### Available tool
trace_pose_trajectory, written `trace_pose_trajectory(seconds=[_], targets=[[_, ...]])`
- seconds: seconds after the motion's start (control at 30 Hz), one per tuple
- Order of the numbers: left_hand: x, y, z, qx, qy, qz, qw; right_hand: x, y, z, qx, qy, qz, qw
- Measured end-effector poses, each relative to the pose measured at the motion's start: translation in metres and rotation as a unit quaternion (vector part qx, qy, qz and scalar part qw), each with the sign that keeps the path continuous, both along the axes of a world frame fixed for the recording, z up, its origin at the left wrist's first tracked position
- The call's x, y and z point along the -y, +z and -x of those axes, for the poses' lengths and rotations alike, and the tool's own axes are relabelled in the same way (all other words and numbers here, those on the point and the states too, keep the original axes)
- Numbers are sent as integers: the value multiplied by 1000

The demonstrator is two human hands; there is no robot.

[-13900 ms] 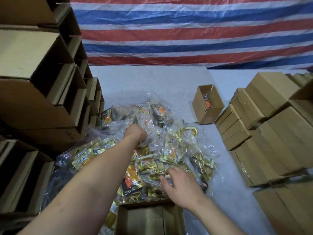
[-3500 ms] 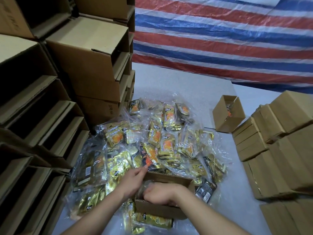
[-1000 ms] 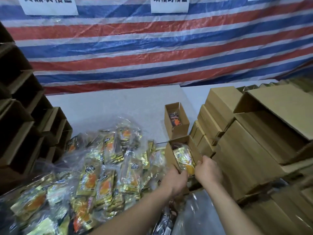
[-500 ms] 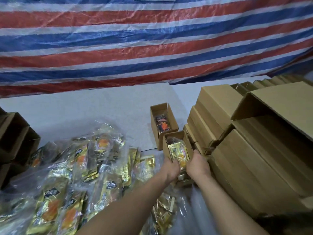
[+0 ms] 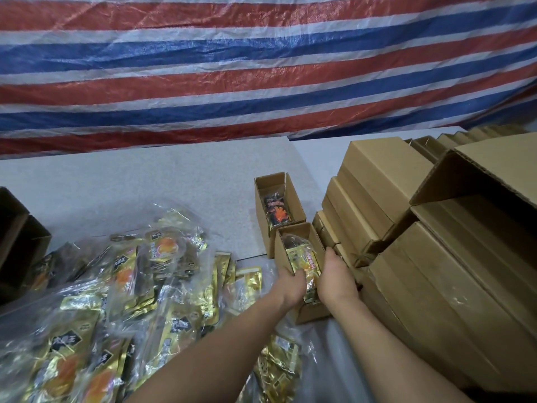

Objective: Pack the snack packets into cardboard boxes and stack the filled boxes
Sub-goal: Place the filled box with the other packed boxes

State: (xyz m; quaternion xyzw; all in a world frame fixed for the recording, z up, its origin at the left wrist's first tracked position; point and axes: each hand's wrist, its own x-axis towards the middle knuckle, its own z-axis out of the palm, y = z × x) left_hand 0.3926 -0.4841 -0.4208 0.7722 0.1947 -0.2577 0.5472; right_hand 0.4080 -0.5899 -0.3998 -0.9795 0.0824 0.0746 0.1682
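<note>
Both hands, left (image 5: 291,282) and right (image 5: 337,277), keep a curled grip on the open brown cardboard box (image 5: 283,245) of gold snack packets (image 5: 305,261), apparently steadying it on the grey surface (image 5: 145,181) beside stacked boxes (image 5: 436,286).

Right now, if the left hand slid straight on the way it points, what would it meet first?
The left hand grips the near box and points up the table. Straight on stands the far open box, close behind the near one. That would likely be met first, though whether the two boxes already touch is unclear.
</note>
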Motion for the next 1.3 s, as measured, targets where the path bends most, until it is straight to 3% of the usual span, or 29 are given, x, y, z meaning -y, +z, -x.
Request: trace_pose_trajectory(seconds=[0.17, 0.43, 0.67, 1.03, 1.3], targets=[[-5, -3, 5, 8, -3, 34, 999, -9, -5, 8, 50, 41, 6, 998], [-18, -3, 15, 20, -58, 63, 996, -12, -4, 16, 46, 105, 17, 993], [-45, -8, 46, 93, -168, -98, 976, -22, 14, 29, 36, 108, -17, 993], [-142, 66, 120, 213, -88, -164, 959, -81, 82, 71, 63, 147, -47, 986], [-239, 102, 204, 204, -14, -180, 962, -148, 115, 138, 29, 169, -155, 973]])
